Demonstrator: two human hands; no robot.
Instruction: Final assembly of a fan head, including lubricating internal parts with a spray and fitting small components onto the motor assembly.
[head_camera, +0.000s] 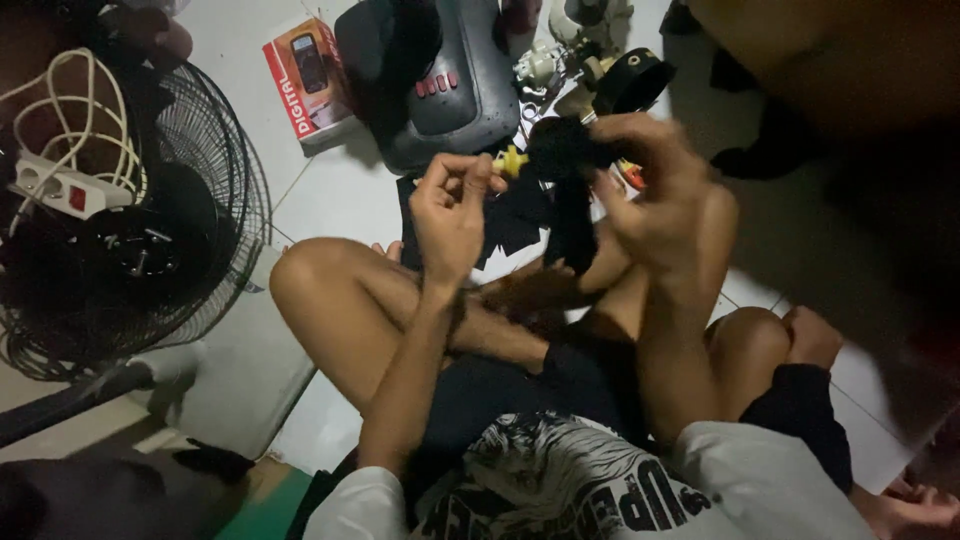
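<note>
Here, white tiled floor (330, 190) | fan (130, 230) left | hands (560, 190) raised

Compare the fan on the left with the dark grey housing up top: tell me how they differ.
The fan is a round, open wire cage you can see through; the dark grey housing is a solid, closed shell. The fan carries a white power strip and coiled cord on its grille; the housing shows a row of small red buttons. Both rest on the pale floor, untouched by either hand.
</note>
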